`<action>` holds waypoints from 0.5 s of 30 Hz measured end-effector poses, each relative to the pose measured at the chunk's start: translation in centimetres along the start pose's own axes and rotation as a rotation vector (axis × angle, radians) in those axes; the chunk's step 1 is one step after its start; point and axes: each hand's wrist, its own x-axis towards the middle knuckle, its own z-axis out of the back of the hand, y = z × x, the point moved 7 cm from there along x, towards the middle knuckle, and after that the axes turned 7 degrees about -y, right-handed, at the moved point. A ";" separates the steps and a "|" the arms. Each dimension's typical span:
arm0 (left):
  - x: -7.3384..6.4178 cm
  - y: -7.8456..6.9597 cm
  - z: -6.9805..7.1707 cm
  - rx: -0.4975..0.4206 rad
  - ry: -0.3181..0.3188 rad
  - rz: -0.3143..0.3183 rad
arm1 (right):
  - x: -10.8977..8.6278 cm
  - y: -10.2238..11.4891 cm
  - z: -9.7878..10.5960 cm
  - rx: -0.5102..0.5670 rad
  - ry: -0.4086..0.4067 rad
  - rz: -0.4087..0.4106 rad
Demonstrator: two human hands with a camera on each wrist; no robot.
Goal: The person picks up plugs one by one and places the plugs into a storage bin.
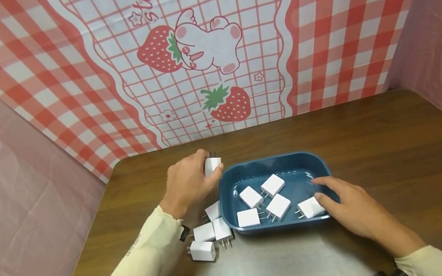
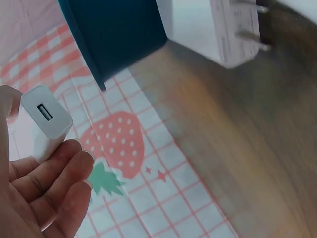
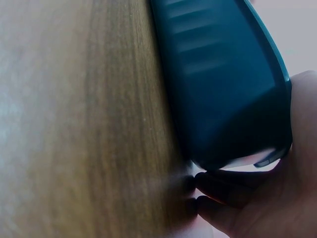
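My left hand point(image 1: 188, 179) pinches a white USB wall charger point(image 1: 213, 165) between thumb and fingers, just off the tray's left end. Its USB port faces the camera in the left wrist view, and its prongs point away in the head view. My right hand point(image 1: 358, 208) grips the right end of the blue tray point(image 1: 278, 226), thumb and forefinger reaching over the rim. Outside the wall, other fingers point(image 3: 223, 186) show in the right wrist view. Near the right thumb lies a charger point(image 1: 310, 208) in the tray. Several more white chargers point(image 1: 278, 206) lie inside.
Several loose chargers point(image 1: 202, 251) lie in a cluster on the wooden table point(image 1: 390, 153), against the tray's left side and near the left wrist. A red-and-white checked cloth point(image 1: 334, 39) with strawberries hangs behind the table. Pink cloth point(image 1: 18, 192) hangs at the sides.
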 end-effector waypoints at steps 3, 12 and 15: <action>-0.1 -1.3 0.0 0.000 0.002 -0.056 | 0.0 0.0 0.1 -0.005 -0.009 0.007; 0.3 -5.0 0.5 -0.054 0.038 -0.150 | 0.1 0.0 0.2 -0.015 -0.014 0.012; 0.3 -5.5 0.6 -0.062 0.054 -0.143 | 0.1 0.0 0.0 -0.008 0.000 0.001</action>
